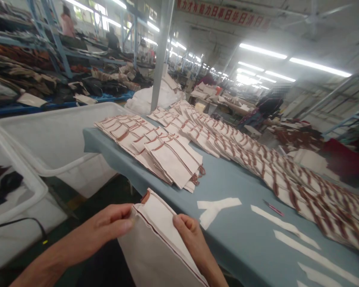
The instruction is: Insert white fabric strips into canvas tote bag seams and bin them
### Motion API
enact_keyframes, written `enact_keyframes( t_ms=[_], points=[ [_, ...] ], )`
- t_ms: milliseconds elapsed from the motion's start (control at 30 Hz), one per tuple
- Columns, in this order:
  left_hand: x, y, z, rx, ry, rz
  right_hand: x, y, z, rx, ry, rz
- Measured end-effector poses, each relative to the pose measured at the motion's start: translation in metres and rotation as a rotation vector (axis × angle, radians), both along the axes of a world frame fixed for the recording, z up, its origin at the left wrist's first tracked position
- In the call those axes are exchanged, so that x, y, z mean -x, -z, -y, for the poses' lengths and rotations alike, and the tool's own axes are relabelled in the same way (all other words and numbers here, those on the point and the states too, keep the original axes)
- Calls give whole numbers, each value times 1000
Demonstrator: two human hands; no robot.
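Note:
I hold a cream fabric piece (pixel 155 243) with a brown stitched seam and a rust-brown corner, just off the near edge of the blue-grey table (pixel 233 235). My left hand (pixel 107 227) pinches its upper left edge, fingers closed on the cloth. My right hand (pixel 191 235) grips its right edge, thumb on top. Beyond my hands a fanned stack of similar cream pieces with brown trim (pixel 155 147) lies on the table.
A long overlapping row of trimmed pieces (pixel 272 163) runs along the table's far side. White fabric scraps (pixel 215 209) and a pink pen (pixel 273 208) lie on the surface. Large white bins (pixel 56 143) stand at left. People work in the background.

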State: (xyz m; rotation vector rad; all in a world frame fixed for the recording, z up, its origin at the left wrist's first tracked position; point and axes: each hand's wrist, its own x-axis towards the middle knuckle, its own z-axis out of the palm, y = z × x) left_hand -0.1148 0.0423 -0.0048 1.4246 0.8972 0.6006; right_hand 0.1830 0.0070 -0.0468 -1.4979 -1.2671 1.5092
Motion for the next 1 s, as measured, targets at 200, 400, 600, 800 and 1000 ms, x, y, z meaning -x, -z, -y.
enact_keyframes(
  t_ms=[200, 400, 600, 800, 1000],
  points=[
    [-13, -22, -11, 123, 154, 109, -5, 7, -2, -54, -89, 126],
    [-38, -42, -37, 308, 149, 121, -21, -12, -22, -143, -105, 83],
    [-51, -44, -44, 338, 111, 167, -27, -45, -17, -252, -207, 51],
    [-55, -52, -24, -65, 156, -32, -10, -56, -4, -409, -100, 58],
    [-49, -38, 3, -161, 71, -114, 17, -61, 20, -585, -96, 95]
  ],
)
